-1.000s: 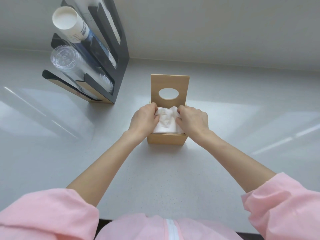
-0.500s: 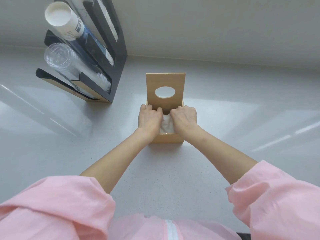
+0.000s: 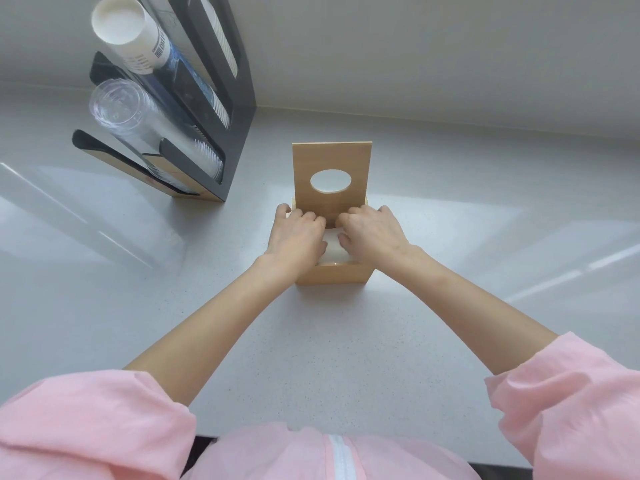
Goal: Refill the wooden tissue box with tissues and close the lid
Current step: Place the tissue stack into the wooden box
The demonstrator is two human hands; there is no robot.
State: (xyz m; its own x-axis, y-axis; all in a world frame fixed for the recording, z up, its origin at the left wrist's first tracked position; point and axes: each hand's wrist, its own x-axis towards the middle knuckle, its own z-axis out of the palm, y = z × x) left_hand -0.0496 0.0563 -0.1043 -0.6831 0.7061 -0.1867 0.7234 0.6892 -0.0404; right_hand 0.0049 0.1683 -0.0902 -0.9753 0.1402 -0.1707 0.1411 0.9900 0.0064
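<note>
The wooden tissue box (image 3: 334,274) stands on the grey counter straight ahead. Its lid (image 3: 331,161), with an oval hole, stands upright at the box's far side. White tissues (image 3: 333,249) lie inside the box, mostly hidden under my hands. My left hand (image 3: 297,237) lies palm down over the left half of the opening, fingers curled into the box at the lid's foot. My right hand (image 3: 372,233) covers the right half the same way. Both press on the tissues; neither hand's grip is visible.
A black cup dispenser (image 3: 194,109) leans at the back left, holding a stack of paper cups (image 3: 130,32) and a stack of clear plastic cups (image 3: 124,112). A wall runs along the counter's far edge. My pink sleeves (image 3: 568,403) fill the bottom of the view.
The tissues stuck up loosely between my hands a second ago. Both hands have since moved inward and forward, flattening them down into the box. The lid has stayed upright.
</note>
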